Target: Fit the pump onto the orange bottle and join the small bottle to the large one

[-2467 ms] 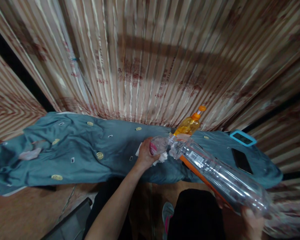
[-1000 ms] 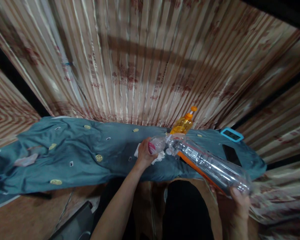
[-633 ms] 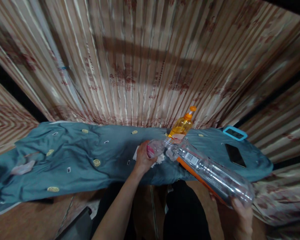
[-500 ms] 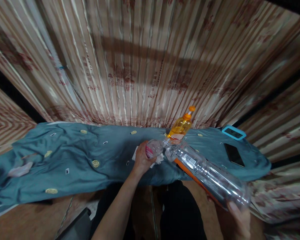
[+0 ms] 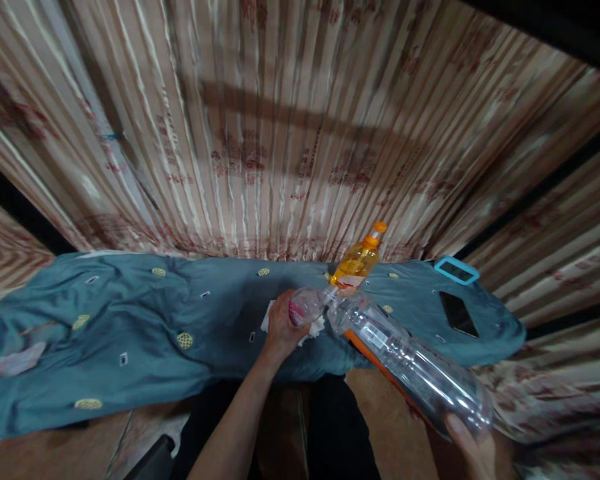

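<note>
My left hand (image 5: pixel 281 330) is wrapped round a small clear plastic bottle (image 5: pixel 307 307) with a pink marking, tipped with its mouth to the right. My right hand (image 5: pixel 470 445) grips the base of a large clear plastic bottle (image 5: pixel 415 357) with an orange label on its underside. That bottle slants toward the small one, and their mouths meet or nearly meet; whether they touch I cannot tell. Crumpled white tissue (image 5: pixel 315 328) lies under my left hand. Just behind the two mouths is an orange-capped bottle of yellow liquid (image 5: pixel 355 265).
A teal patterned cloth (image 5: pixel 155 333) covers the long surface. At its right end are a dark phone (image 5: pixel 459 313) and a blue-framed device (image 5: pixel 457 270). A pale pinkish scrap (image 5: pixel 17 361) lies at the left. A striped curtain (image 5: pixel 260 133) hangs behind.
The view has shifted slightly, so the surroundings sit a little lower and further left. Both hands still hold their bottles mouth toward mouth, with hardly any change between them.
</note>
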Motion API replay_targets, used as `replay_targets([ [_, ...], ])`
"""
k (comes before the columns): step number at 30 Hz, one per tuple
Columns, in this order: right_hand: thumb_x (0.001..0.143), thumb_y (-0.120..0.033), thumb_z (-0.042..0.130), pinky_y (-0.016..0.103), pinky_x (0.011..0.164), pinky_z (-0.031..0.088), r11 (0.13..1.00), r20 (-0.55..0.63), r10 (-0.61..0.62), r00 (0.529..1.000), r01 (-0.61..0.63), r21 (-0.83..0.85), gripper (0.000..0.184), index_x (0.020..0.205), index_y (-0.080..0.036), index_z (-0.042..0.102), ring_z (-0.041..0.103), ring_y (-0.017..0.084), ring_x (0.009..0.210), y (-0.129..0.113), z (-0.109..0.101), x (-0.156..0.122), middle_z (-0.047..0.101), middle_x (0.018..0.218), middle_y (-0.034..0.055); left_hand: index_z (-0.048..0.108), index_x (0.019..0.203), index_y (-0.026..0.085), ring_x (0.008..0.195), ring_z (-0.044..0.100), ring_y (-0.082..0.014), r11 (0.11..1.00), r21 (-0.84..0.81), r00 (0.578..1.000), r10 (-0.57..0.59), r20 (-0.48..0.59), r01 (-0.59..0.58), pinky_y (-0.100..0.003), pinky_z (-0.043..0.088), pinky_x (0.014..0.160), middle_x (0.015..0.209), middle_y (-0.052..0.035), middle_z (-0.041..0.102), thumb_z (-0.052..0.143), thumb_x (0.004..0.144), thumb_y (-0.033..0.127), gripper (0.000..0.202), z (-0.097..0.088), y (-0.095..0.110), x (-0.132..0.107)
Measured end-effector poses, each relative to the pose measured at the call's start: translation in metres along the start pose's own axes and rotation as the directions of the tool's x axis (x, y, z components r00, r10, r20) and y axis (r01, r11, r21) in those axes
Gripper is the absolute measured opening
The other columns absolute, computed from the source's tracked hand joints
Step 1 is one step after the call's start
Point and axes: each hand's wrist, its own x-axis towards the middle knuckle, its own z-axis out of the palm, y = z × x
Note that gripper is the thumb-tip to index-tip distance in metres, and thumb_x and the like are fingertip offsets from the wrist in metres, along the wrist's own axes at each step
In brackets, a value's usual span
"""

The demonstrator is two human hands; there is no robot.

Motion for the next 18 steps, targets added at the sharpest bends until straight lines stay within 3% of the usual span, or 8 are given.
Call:
replay_targets([
  [6, 0.073, -0.044, 0.077, 0.025, 0.074, 0.054, 0.999, -0.032, 0.033, 0.999, -0.032, 0.034, 0.070, 0.136, -0.026, 0.055, 0.058, 0.014, 0.084, 0.004, 0.000, 0.007, 0.059, 0.128, 0.0067, 0.053, 0.128, 0.019, 0.118, 0.063, -0.0345, 0.999, 0.036, 0.999, -0.004, -0.035, 0.005, -0.057, 0.049, 0.105, 0.126, -0.0118, 0.065, 0.079, 0.058, 0.016, 0.075, 0.011, -0.005, 0.002],
  [15, 0.075, -0.040, 0.074, 0.039, 0.072, 0.058, 0.990, -0.045, 0.123, 0.991, -0.120, 0.071, 0.069, 0.140, -0.031, 0.052, 0.061, 0.018, 0.071, 0.014, -0.008, 0.020, 0.060, 0.096, 0.0014, 0.053, 0.130, 0.020, 0.120, 0.060, -0.0353, 0.998, 0.044, 0.999, -0.051, -0.001, 0.051, -0.057, 0.046, 0.108, 0.128, -0.0123, 0.063, 0.078, 0.059, 0.017, 0.075, 0.011, -0.003, 0.000],
  [18, 0.076, -0.039, 0.074, 0.039, 0.070, 0.058, 0.992, -0.031, 0.107, 0.994, -0.105, 0.068, 0.066, 0.138, -0.031, 0.053, 0.059, 0.017, 0.068, 0.017, -0.011, 0.022, 0.061, 0.099, 0.0023, 0.052, 0.130, 0.019, 0.120, 0.060, -0.0350, 0.997, 0.056, 0.999, -0.051, 0.006, 0.050, -0.057, 0.045, 0.108, 0.127, -0.0128, 0.063, 0.077, 0.059, 0.017, 0.075, 0.010, -0.001, -0.001],
])
